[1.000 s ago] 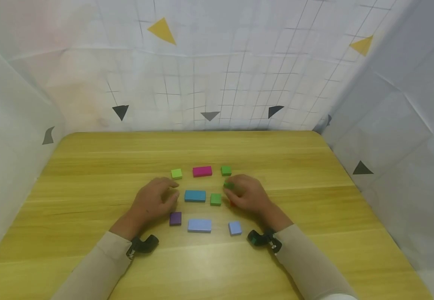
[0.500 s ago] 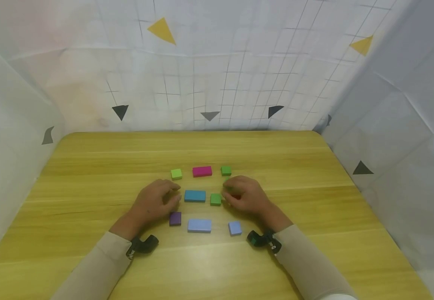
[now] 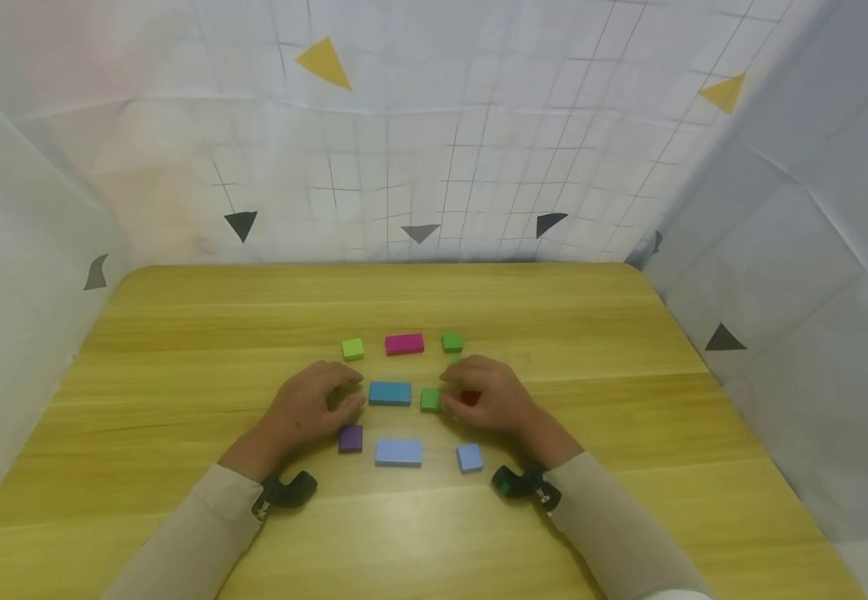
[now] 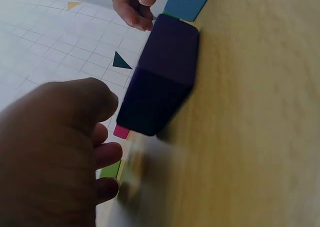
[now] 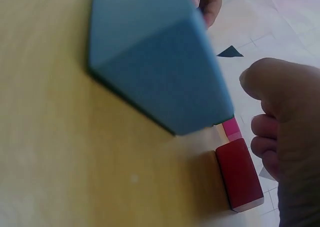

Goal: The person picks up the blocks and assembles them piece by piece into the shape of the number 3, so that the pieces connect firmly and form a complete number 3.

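Observation:
My left hand (image 3: 310, 402) is held over the table with fingers loosely bent and nothing in them, left of a blue block (image 3: 391, 393). Below its thumb sits a purple block (image 3: 351, 439), large in the left wrist view. My right hand (image 3: 496, 398) hovers just right of a green block (image 3: 430, 400), thumb and fingers apart. Under that palm a red block (image 3: 470, 398) partly shows; the right wrist view has the red block (image 5: 239, 174) beside the fingers, not gripped. Another green piece (image 3: 455, 361) peeks out behind the right fingers, mostly hidden.
At the back lie a lime block (image 3: 353, 349), a magenta block (image 3: 404, 344) and a green block (image 3: 452, 342). Nearer are a long light-blue block (image 3: 399, 452) and a small light-blue block (image 3: 470, 457). White sheets (image 3: 419, 167) hang around the wooden table (image 3: 404, 542).
The right hand has shifted slightly left, now covering the edge of the middle green block and most of the green piece behind its fingers. The left hand has edged right. The blocks look unmoved.

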Demonstrator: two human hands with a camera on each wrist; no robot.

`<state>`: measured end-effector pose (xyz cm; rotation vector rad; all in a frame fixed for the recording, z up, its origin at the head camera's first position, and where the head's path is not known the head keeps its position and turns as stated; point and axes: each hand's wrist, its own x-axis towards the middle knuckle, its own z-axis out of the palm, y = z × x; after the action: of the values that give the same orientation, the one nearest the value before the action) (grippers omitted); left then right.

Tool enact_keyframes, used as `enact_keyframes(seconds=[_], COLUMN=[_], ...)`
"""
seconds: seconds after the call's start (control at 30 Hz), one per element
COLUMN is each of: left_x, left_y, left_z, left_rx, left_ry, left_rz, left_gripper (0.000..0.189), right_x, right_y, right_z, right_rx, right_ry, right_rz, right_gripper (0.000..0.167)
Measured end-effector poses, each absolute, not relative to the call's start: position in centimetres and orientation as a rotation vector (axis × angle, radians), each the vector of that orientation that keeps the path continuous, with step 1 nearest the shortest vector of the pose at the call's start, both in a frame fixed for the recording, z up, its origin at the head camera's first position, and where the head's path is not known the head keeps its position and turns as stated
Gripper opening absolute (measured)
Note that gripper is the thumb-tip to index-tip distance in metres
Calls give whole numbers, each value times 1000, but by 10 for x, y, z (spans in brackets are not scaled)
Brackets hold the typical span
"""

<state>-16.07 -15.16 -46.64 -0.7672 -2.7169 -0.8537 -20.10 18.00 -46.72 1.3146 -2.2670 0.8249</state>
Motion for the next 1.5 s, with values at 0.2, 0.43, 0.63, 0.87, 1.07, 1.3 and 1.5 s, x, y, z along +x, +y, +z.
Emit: enact_keyframes(seconds=[0.2, 0.43, 0.63, 0.87, 1.07, 1.3, 1.5], left_x=[-162, -161, -160, -162, -162, -162, -163], left_y=[-150, -145, -143, -139, -138, -137, -136], left_z=[-471, -471, -468, -469, -471, -470, -468], left_rx=[-770, -777, -772, -808, -797, -793, -796], left_ry=[-2736, -2757, -2755, -2745, -2761, -2779, -2773], left_rz=[-880, -906, -911, -940, -924, -919, -918], left_gripper=[33, 31, 29, 28, 28, 28, 30], right_x=[-198, -196, -196, -196, -197, -196, -198], right_y=[179, 178, 177, 175, 176, 175, 174], right_z=[-466, -467, -468, -468, -468, -467, -469], right_rx=[1350, 1380, 1377, 1386, 1371, 1361, 1349], right_ry=[-2301, -2353, -2374, -2361, -2374, -2379, -2366], right_rz=[862, 868, 833, 814, 781, 750, 746], right_gripper=[26, 21, 22, 19, 19, 19, 18])
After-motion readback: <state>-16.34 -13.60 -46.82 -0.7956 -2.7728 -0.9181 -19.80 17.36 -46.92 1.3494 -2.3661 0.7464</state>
